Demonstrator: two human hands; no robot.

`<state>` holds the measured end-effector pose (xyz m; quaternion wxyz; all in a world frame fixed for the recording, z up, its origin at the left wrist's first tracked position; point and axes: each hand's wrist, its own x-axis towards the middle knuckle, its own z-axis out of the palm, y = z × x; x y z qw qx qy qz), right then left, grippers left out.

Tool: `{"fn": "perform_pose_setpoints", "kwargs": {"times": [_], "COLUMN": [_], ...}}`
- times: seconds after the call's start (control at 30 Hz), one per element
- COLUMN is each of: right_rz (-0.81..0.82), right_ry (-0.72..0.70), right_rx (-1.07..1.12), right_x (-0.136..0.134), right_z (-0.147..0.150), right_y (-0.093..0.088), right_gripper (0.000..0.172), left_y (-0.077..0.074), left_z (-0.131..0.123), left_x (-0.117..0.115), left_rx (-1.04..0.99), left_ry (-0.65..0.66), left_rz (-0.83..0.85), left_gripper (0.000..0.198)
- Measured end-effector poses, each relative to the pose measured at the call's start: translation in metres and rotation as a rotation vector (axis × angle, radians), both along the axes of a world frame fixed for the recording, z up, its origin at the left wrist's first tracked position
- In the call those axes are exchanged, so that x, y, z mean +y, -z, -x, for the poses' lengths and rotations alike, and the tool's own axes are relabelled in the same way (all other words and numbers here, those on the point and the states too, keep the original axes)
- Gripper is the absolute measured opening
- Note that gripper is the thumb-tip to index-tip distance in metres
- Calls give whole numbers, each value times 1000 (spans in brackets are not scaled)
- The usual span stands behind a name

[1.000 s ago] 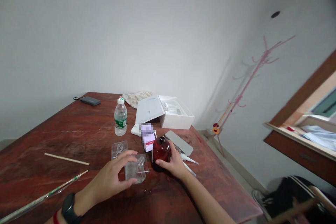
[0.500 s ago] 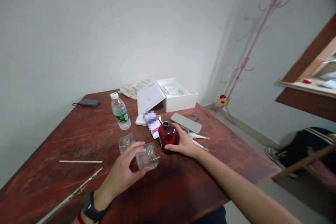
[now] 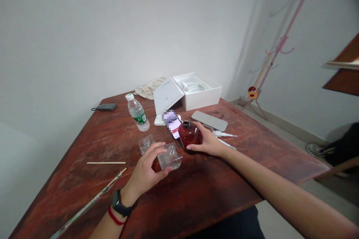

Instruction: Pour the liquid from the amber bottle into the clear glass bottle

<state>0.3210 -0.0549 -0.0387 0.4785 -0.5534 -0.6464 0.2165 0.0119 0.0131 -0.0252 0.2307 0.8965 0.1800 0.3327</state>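
Note:
My right hand point(image 3: 209, 143) wraps around an amber glass bottle point(image 3: 189, 134) with a black neck, standing on the table. My left hand point(image 3: 146, 168) grips the edge of a clear plastic moulded insert point(image 3: 169, 157). A second clear insert point(image 3: 146, 143) lies just beyond that hand, apart from it. Behind the bottle lies a phone point(image 3: 175, 129), partly blurred out. Two white droppers point(image 3: 224, 133) lie to the right of my right hand. A glass pipette point(image 3: 89, 205) and a thin wooden stick point(image 3: 106, 163) lie to the left of my left hand.
The dark red wooden table point(image 3: 202, 190) carries a water bottle point(image 3: 137, 112), an open white box point(image 3: 196, 91) with its lid point(image 3: 168, 95), a grey flat case point(image 3: 209, 120), a power bank point(image 3: 106, 107) and a cloth bag point(image 3: 150, 87). A person's leg point(image 3: 343, 145) shows at right.
The view has swung, so the table sits further right and higher in the frame. Both hands stay on the same objects, and my right arm reaches further across the picture.

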Motion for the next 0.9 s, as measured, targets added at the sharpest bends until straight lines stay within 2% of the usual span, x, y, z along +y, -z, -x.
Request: {"fn": "perform_pose_setpoints", "kwargs": {"times": [0.9], "right_rz": [16], "right_ry": [-10], "right_rx": [-11], "right_x": [-1], "right_z": [0], "right_y": [-1], "right_gripper": [95], "left_y": [-2], "left_z": [-2], "left_x": [-2], "left_rx": [2], "left_ry": [-6], "left_rz": [30], "left_gripper": [39]}}
